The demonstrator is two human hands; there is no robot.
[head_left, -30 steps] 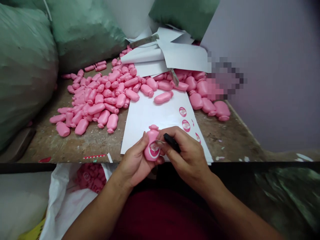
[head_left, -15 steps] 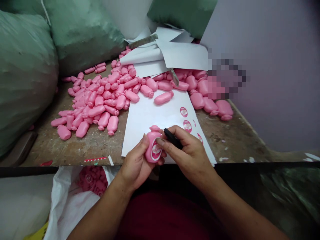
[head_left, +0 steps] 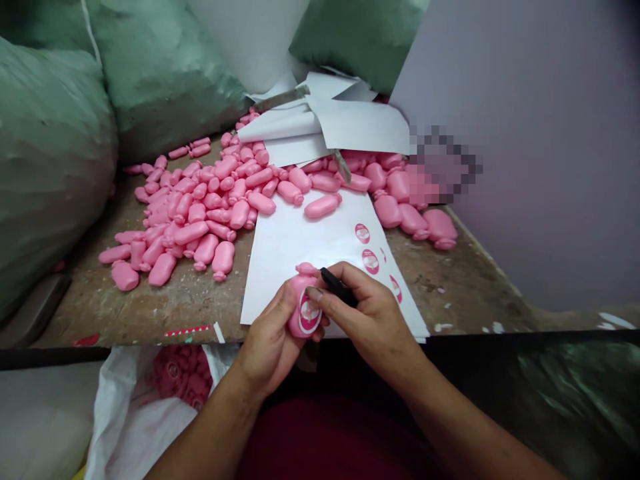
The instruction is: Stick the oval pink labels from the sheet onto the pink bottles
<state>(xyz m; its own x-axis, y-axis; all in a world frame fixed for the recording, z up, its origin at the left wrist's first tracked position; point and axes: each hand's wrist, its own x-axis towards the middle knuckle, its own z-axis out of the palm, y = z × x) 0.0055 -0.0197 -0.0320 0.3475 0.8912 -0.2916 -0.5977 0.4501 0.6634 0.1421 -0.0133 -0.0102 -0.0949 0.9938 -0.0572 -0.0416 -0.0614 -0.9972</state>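
In the left hand [head_left: 269, 333] sits a labelled pink bottle [head_left: 303, 311]

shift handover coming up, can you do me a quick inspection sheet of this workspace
Surface: worn brown tabletop, specked with pale marks.
Job's things: labelled pink bottle in hand; black-handled tool; white sheet with pink oval stickers near its right edge.
Clutter: heap of pink bottles, one lying on the sheet; loose papers; red dotted strip at the front edge.
Grippers: bare hands; left hand holds the bottle, right hand holds the tool, thumb at the label.
Cables: nothing seen.
Surroundings: green sacks; pale wall; open white sack below, holding pink items; a pixelated patch hides something at right.
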